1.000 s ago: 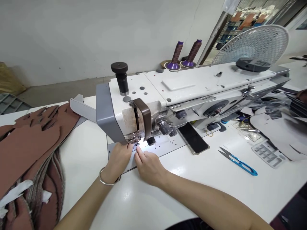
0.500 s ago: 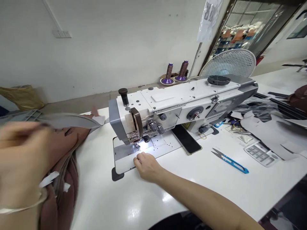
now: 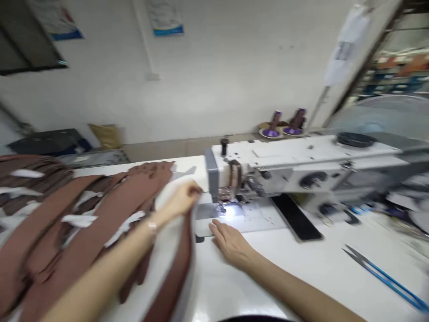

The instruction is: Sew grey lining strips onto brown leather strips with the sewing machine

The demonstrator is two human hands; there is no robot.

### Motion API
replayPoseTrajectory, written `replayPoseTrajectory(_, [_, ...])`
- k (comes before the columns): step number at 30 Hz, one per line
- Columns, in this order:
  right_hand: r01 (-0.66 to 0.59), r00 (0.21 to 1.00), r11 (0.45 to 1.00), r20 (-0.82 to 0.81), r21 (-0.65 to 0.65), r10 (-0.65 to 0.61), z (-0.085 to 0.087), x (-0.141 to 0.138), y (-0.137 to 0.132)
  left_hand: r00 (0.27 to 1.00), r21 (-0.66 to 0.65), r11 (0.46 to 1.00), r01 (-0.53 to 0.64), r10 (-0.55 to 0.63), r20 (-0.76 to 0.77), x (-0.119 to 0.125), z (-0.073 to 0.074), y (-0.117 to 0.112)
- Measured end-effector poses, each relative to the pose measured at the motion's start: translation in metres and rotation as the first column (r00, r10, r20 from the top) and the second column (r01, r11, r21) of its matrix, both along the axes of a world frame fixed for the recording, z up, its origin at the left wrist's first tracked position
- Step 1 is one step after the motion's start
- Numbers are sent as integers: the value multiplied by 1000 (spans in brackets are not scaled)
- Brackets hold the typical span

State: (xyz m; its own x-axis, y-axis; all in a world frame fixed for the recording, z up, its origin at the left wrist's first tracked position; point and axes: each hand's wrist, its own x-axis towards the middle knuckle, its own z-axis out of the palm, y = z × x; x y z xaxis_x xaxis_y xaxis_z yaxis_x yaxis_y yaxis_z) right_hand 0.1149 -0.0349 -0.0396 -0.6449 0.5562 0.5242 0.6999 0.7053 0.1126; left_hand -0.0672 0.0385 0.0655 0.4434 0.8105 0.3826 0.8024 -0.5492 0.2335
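My left hand (image 3: 185,197) is closed on the end of a brown fabric strip (image 3: 177,268), just left of the sewing machine's head. The strip hangs from my fingers down towards the front edge and is blurred. On the machine's bed, in front of the lit needle area (image 3: 228,210), lies my right hand (image 3: 231,243), its fingers stretched out and nothing seen in them. The white sewing machine (image 3: 268,174) stands to the right of my left hand. Beyond my left arm spread several brown fabric pieces (image 3: 110,210) with white scraps among them.
A black phone (image 3: 296,219) lies by the machine's bed. Blue-handled thread snips (image 3: 385,277) rest on the white table (image 3: 268,277) at the right. Two brown thread cones (image 3: 275,123) stand behind the machine, with a fan (image 3: 378,116) at the back right.
The view has swung left, showing more of the fabric pile. My left hand has moved from the far left to beside the machine head, bringing a brown strip. My right hand stays by the needle area.
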Motion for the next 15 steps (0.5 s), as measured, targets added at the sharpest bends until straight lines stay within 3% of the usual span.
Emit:
replayPoseTrajectory(3, [-88,994,992,75,89,81,1,-9,-9,992,-329,936,128,-127,26,3,-28,-9])
replayPoseTrajectory(8, [-223,974,952,74,209,212,-17,-19,-3,982,-568,815,118,-12,186,-2,-74,10])
replayPoseTrajectory(11, [-235,972,942,64,239,226,-19,-32,-7,963,-622,776,101,81,258,-10,-85,17])
replayPoseTrajectory(15, [-262,965,934,69,244,253,-2,-52,-23,921,-648,754,107,170,349,-19,-85,17])
